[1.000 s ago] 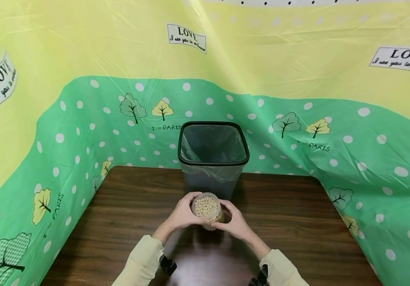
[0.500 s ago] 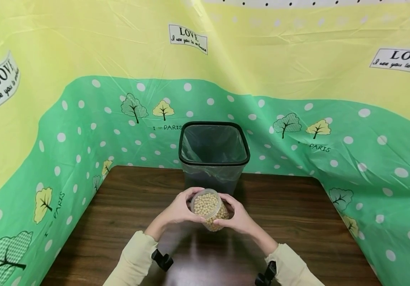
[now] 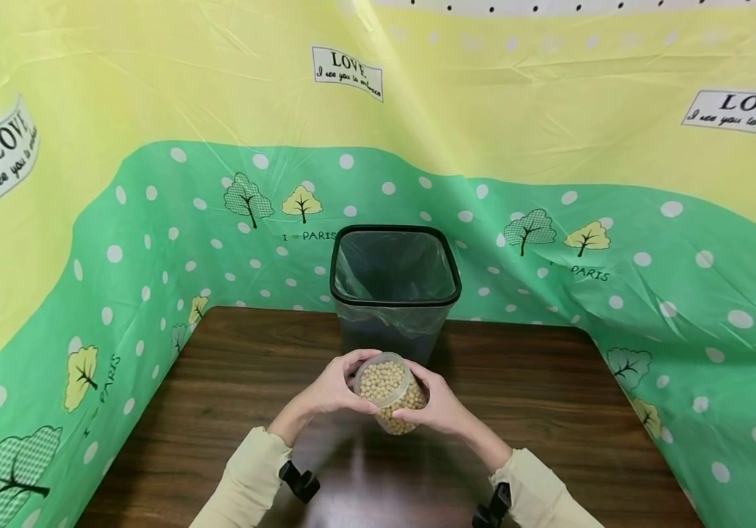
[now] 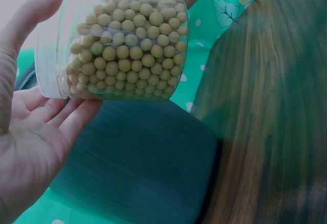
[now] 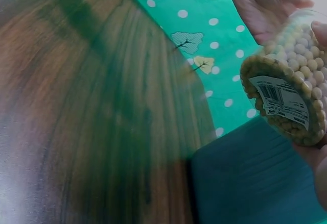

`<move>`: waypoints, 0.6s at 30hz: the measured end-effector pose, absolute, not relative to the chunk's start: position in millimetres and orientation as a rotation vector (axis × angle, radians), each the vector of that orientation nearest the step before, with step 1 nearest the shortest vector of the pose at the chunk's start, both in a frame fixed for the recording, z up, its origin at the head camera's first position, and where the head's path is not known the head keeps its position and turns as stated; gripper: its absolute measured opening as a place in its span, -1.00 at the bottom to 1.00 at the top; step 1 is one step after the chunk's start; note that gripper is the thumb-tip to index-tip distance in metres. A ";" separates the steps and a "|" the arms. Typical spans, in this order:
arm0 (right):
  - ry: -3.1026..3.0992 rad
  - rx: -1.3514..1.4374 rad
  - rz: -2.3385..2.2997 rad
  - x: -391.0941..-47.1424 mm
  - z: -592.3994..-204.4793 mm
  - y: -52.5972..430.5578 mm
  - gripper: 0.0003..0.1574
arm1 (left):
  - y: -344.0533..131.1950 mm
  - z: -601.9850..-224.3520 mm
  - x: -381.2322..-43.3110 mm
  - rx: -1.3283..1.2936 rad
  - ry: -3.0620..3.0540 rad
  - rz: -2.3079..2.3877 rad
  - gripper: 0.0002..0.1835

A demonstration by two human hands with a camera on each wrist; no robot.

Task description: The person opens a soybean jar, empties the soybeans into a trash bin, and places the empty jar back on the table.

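A clear plastic jar (image 3: 399,416) full of small round beige balls is held above the table by both hands, tilted with its lid end up and toward the left. My left hand (image 3: 331,389) grips it around the translucent lid end, thumb on one side and fingers on the other. My right hand (image 3: 443,402) grips the body from the other side, partly hidden in the right wrist view. On the jar's base, a white barcode label (image 5: 281,100) shows in the right wrist view. The balls (image 4: 127,45) fill most of the jar in the left wrist view.
Just beyond the hands stands a dark bin (image 3: 391,330) with a black rim and a clear liner. It rests on the dark wooden table (image 3: 252,367). A green and yellow printed curtain (image 3: 536,154) hangs around the back and sides.
The jar has tilted further, its base swinging to the right so more of its side shows. Both hands have shifted slightly with it, still gripping.
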State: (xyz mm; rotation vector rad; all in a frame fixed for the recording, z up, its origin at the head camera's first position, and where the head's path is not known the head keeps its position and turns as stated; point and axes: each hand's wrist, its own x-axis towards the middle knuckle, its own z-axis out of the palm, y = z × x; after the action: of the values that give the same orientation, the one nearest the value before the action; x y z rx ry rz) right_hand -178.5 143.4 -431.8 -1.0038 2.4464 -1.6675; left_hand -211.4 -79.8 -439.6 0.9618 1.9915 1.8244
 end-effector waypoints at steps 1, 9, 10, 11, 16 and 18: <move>2.461 -1.014 -1.669 -177.8 -432.2 143.2 -0.12 | -79.4 -440.7 -211.4 0.963 1.984 1.834 -0.18; 2.562 -1.050 -1.715 -172.5 -435.6 140.6 -0.11 | -72.4 -447.9 -207.8 0.953 2.012 1.909 -0.19; 2.582 -1.054 -1.715 -172.5 -436.3 140.4 -0.10 | -71.2 -448.8 -207.5 0.948 2.023 1.923 -0.20; 2.600 -1.050 -1.715 -172.7 -436.8 140.1 -0.10 | -70.1 -449.1 -207.3 0.939 2.035 1.934 -0.20; 2.630 -1.019 -1.716 -174.5 -435.8 140.0 -0.11 | -70.0 -448.1 -209.4 0.909 1.982 1.956 -0.19; 2.601 -0.996 -1.729 -174.6 -433.6 140.5 -0.12 | -73.3 -447.3 -211.9 0.920 1.880 1.969 -0.14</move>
State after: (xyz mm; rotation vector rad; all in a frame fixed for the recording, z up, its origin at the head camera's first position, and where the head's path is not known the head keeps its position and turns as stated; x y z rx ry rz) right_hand -174.6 140.5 -433.6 -0.9963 2.6014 -1.7289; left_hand -211.9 -73.3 -447.3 0.9196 1.8799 1.9689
